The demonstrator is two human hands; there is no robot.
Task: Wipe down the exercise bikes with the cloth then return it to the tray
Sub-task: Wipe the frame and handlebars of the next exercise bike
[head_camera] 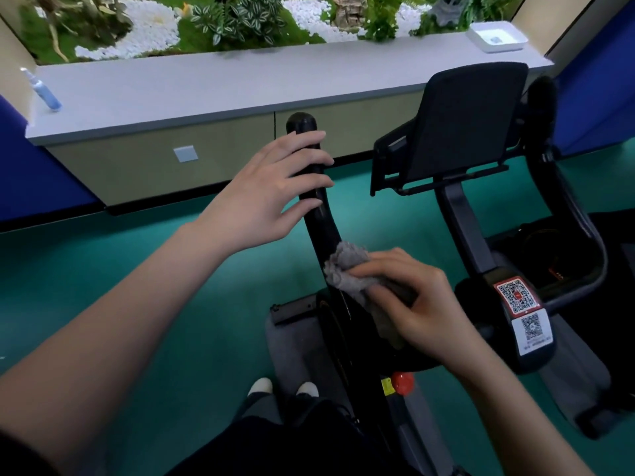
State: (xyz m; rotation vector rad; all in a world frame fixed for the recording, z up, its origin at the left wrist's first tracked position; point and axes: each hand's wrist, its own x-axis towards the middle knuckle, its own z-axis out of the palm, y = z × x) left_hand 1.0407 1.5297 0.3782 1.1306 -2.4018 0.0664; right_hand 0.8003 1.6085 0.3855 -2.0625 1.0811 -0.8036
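Gym floor, mid-wipe: I work R hand (412, 304), fingers curled round bunched grey cloth (347, 269), pressed on lower bend of black handlebar (302, 127) of exercise bike (460, 214). L hand (271, 187) steadies grip above, fingers near-straight, laid across bar, holding nothing. To do it well, I reckon: wrap cloth round bar, firm strokes along full length, incl. underside. Cloth bulges out past R fingertips, twd bar. White tray (488, 48) on bench (206, 87), far right, well apart.

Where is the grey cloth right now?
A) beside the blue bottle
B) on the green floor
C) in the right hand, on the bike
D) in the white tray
C: the right hand grips the grey cloth against the bike's black handlebar.
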